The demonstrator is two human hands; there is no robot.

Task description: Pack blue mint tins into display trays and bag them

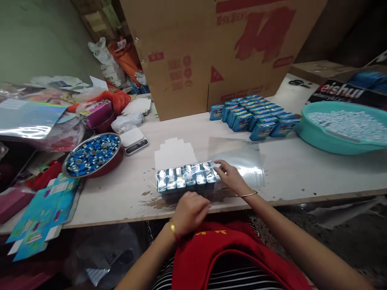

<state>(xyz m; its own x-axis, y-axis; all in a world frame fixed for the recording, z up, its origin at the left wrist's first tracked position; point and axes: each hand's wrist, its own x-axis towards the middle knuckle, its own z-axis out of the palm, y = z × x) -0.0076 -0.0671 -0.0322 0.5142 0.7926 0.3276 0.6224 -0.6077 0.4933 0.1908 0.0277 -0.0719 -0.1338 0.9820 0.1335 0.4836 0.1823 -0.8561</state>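
A row of several small shiny tins [186,177] stands near the table's front edge with clear film over it. My right hand [231,177] is at the row's right end, its thumb and forefinger apart at the film's edge. In front of the row is my left hand [192,211], its fingers curled; whether they hold anything is hidden. Clear plastic sheets [242,161] lie flat to the right of the row, and white cards [175,153] lie fanned out just behind it.
Blue boxes [242,121] stand in rows before a large carton [181,48]. At right is a turquoise basin [326,139] of pale pieces. At left are a bowl [111,165] of blue items, a white scale [133,139] and flattened cartons [45,213].
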